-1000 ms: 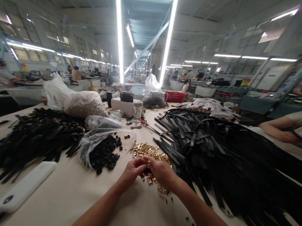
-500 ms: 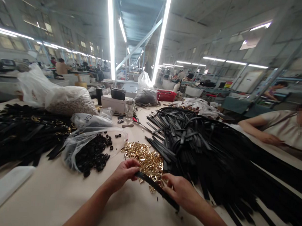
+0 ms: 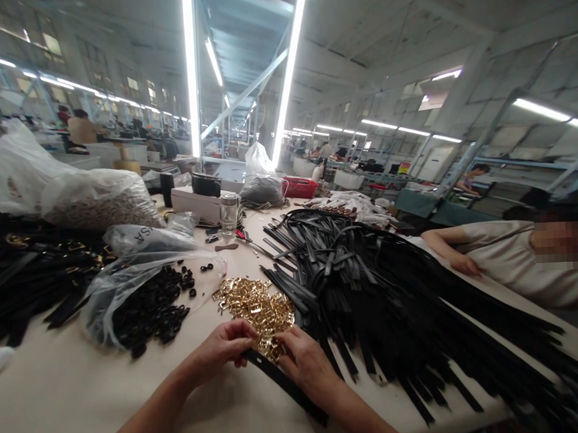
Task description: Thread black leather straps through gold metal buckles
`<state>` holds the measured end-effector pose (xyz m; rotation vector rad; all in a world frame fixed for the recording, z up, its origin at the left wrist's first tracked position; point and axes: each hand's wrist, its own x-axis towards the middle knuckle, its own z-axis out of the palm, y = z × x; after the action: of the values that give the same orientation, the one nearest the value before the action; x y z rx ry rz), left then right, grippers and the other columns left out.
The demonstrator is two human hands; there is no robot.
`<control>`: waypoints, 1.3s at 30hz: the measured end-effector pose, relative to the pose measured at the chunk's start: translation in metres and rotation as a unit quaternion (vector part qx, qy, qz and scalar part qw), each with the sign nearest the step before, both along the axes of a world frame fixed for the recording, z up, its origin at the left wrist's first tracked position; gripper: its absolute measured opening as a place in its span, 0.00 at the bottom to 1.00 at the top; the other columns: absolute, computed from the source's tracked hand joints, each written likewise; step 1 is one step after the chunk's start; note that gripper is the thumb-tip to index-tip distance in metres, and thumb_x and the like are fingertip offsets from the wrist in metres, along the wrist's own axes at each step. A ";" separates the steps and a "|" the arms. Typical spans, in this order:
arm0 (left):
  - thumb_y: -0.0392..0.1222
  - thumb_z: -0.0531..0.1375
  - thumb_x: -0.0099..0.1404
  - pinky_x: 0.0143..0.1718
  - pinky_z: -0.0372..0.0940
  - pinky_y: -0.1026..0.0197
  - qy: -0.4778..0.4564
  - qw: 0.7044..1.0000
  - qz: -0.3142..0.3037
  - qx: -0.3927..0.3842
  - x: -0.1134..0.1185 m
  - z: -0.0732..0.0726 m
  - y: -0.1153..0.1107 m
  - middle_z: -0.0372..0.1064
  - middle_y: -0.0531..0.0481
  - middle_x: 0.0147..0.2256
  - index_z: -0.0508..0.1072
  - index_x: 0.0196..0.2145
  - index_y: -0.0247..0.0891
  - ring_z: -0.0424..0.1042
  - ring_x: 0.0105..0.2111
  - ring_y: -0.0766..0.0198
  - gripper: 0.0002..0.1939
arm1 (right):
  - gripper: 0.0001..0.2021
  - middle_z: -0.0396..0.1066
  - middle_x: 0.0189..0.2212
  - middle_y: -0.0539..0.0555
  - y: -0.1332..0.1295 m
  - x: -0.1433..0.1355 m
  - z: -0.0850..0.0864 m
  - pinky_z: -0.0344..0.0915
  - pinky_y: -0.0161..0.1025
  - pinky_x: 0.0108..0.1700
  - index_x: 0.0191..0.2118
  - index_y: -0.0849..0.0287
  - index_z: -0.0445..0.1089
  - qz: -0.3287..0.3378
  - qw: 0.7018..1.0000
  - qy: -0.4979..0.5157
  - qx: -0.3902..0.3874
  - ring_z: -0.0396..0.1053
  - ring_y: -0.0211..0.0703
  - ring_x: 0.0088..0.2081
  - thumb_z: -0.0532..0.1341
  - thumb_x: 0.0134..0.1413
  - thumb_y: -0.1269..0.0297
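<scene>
My left hand point(image 3: 230, 343) is closed on one end of a black belt strap point(image 3: 284, 382), thumb and fingers pinching it. A small slot shows near that end, and the strap slants down to the right beneath my right hand. My right hand point(image 3: 307, 359) is at the near edge of a heap of gold buckles point(image 3: 254, 307), fingers bent in and pinching a buckle point(image 3: 274, 350), partly hidden by the fingertips. Left of the heap, an open clear plastic bag point(image 3: 98, 301) spills small black loops point(image 3: 152, 315) onto the table point(image 3: 76, 392).
Many black straps point(image 3: 363, 283) are piled on the right, and more with gold fittings point(image 3: 27, 266) on the left. Farther back stand a glass cup point(image 3: 229, 214), a white box point(image 3: 193, 205), a red basket point(image 3: 301, 187) and filled plastic bags point(image 3: 101, 196). A co-worker point(image 3: 501, 252) sits at right.
The view has turned to the right, so the table things sit farther left. My right fingers have moved onto the near buckles, and the strap's slotted end is now visible.
</scene>
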<state>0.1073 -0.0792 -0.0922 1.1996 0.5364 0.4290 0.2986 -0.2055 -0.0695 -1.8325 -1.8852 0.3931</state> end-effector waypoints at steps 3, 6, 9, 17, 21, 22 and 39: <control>0.46 0.67 0.53 0.20 0.56 0.68 0.005 1.000 0.000 0.005 0.000 -0.002 0.001 0.66 0.57 0.23 0.70 0.33 0.35 0.64 0.18 0.72 0.14 | 0.08 0.67 0.39 0.52 0.012 0.001 0.010 0.61 0.33 0.43 0.40 0.57 0.69 0.031 0.999 -0.026 -0.013 0.67 0.41 0.40 0.56 0.56 0.72; 0.46 0.66 0.54 0.20 0.55 0.69 0.007 1.000 0.001 0.008 0.000 -0.003 0.002 0.66 0.57 0.23 0.70 0.33 0.35 0.64 0.18 0.72 0.14 | 0.13 0.69 0.40 0.53 0.026 0.012 0.023 0.59 0.34 0.45 0.47 0.56 0.68 0.014 0.997 -0.071 0.019 0.67 0.41 0.42 0.51 0.61 0.72; 0.46 0.66 0.54 0.20 0.55 0.69 0.010 1.000 0.002 0.010 0.001 -0.003 0.002 0.67 0.56 0.23 0.70 0.33 0.34 0.63 0.18 0.73 0.14 | 0.15 0.71 0.40 0.54 0.044 0.029 0.032 0.55 0.37 0.51 0.50 0.56 0.67 -0.006 0.986 -0.166 0.024 0.65 0.43 0.45 0.50 0.61 0.74; 0.46 0.66 0.54 0.21 0.55 0.68 0.015 1.000 0.001 0.021 0.000 0.000 0.003 0.68 0.55 0.24 0.70 0.33 0.35 0.64 0.19 0.71 0.13 | 0.18 0.73 0.35 0.51 0.063 0.058 0.027 0.36 0.44 0.61 0.51 0.53 0.65 0.045 0.952 -0.302 -0.018 0.64 0.42 0.48 0.48 0.61 0.76; 0.46 0.66 0.54 0.21 0.55 0.68 0.018 1.000 0.008 0.018 0.000 0.001 0.001 0.68 0.55 0.24 0.71 0.33 0.34 0.64 0.19 0.72 0.14 | 0.17 0.73 0.34 0.53 0.061 0.066 0.028 0.35 0.45 0.61 0.50 0.54 0.66 0.020 0.943 -0.331 -0.026 0.65 0.43 0.45 0.48 0.61 0.76; 0.46 0.66 0.54 0.21 0.55 0.68 0.019 1.000 0.011 0.017 0.001 0.001 0.001 0.67 0.55 0.24 0.71 0.33 0.34 0.64 0.19 0.72 0.14 | 0.16 0.73 0.33 0.52 0.060 0.068 0.028 0.36 0.45 0.61 0.49 0.53 0.66 0.015 0.941 -0.336 -0.030 0.65 0.43 0.44 0.49 0.61 0.75; 0.47 0.66 0.53 0.21 0.55 0.68 0.032 0.999 0.006 0.017 0.000 -0.005 0.004 0.67 0.56 0.23 0.70 0.34 0.35 0.64 0.20 0.71 0.15 | 0.10 0.72 0.31 0.56 0.068 0.094 0.029 0.51 0.46 0.55 0.35 0.58 0.72 -0.017 0.913 -0.400 -0.074 0.66 0.45 0.41 0.54 0.60 0.75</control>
<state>0.1072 -0.0757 -0.0970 1.2471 0.5937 0.4119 0.3922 -0.1373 -0.0404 -2.3515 -2.3670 -0.3021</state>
